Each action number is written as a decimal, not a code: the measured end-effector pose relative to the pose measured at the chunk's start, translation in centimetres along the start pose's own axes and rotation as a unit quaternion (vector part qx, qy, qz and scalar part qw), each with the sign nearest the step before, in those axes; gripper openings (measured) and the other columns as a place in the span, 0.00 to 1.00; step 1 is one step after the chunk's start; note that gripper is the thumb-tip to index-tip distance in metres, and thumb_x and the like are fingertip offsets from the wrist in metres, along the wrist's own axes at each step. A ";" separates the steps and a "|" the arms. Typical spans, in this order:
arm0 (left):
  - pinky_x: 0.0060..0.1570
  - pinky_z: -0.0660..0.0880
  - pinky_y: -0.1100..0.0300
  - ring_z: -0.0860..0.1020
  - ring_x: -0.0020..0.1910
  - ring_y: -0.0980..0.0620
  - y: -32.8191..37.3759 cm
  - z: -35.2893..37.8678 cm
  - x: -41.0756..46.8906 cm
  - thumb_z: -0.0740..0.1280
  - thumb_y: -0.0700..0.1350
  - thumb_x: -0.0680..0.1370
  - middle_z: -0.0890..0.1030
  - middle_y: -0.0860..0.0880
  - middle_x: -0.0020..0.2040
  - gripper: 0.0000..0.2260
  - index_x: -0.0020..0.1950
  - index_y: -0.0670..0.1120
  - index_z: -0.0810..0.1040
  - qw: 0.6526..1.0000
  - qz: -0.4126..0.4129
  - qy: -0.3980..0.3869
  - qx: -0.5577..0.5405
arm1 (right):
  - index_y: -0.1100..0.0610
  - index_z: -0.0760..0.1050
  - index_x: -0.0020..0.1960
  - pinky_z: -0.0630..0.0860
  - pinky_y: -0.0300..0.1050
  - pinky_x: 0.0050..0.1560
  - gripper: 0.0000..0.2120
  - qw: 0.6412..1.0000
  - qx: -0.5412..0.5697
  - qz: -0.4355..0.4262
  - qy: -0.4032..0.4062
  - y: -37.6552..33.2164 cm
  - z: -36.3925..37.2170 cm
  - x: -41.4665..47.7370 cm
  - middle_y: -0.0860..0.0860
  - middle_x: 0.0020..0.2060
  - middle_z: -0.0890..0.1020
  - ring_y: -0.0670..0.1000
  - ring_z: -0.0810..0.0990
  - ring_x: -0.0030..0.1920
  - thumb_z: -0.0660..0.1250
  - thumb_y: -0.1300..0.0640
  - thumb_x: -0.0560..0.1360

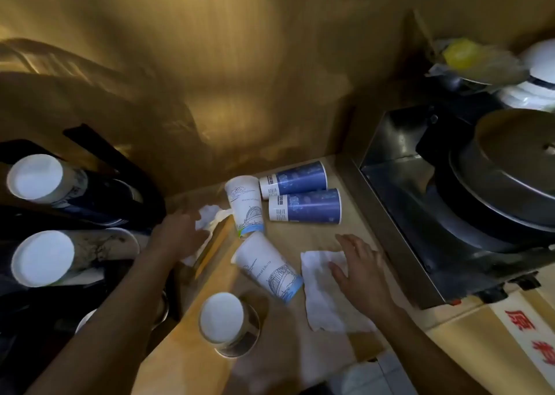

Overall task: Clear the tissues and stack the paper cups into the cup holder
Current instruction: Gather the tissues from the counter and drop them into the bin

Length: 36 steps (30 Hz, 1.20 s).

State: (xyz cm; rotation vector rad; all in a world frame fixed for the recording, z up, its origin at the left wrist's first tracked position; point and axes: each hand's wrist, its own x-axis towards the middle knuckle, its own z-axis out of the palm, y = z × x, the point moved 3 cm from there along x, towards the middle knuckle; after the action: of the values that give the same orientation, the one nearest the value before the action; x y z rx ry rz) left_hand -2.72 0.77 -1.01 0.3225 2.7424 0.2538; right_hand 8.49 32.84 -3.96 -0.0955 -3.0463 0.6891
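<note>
On the wooden counter (303,232) lie two blue paper cups (295,179) (306,210) on their sides and two white printed cups (246,205) (268,267), also tipped over. A fifth cup (223,319) stands upside down near the front. My left hand (180,232) grips a crumpled tissue (207,217) at the counter's left edge. My right hand (357,262) rests flat, fingers spread, on a flat white tissue (322,292). The black cup holder (99,190) at the left holds stacks of cups (39,178) (45,258).
A steel machine with a round metal lid (510,160) fills the right side. White bowls and a yellow-filled bag (462,53) sit behind it. A wooden wall (210,79) closes the back. Red characters mark a label (534,334) at the front right.
</note>
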 end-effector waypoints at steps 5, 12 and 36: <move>0.69 0.61 0.55 0.63 0.72 0.45 0.5 1.6 1.2 0.61 0.42 0.78 0.59 0.47 0.77 0.28 0.76 0.49 0.55 0.992 -0.029 -0.021 -0.122 | 0.55 0.63 0.67 0.60 0.48 0.61 0.22 0.999 -0.027 0.007 -0.039 0.8 1.8 -1.0 0.54 0.65 0.71 0.53 0.68 0.64 0.62 0.52 0.75; 0.66 0.66 0.44 0.67 0.68 0.37 -0.1 4.1 0.9 0.63 0.45 0.77 0.68 0.38 0.70 0.24 0.72 0.45 0.62 0.977 -0.146 0.051 -0.149 | 0.54 0.58 0.69 0.58 0.48 0.63 0.25 0.993 -0.059 0.019 -0.099 1.9 4.4 -2.6 0.52 0.67 0.68 0.52 0.65 0.66 0.61 0.51 0.75; 0.59 0.71 0.47 0.77 0.53 0.34 -0.1 1.4 0.0 0.67 0.38 0.72 0.79 0.30 0.49 0.08 0.44 0.32 0.80 0.961 -0.139 0.168 -0.171 | 0.58 0.77 0.44 0.60 0.47 0.46 0.03 1.000 -0.027 0.007 0.005 0.0 1.4 -0.5 0.56 0.44 0.80 0.57 0.76 0.48 0.68 0.62 0.71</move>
State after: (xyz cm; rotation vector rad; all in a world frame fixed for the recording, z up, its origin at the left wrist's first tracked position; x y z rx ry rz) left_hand -2.23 0.84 -2.32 -0.2194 2.9504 0.7526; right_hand 8.90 32.20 -5.27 -0.1208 -3.0589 0.6041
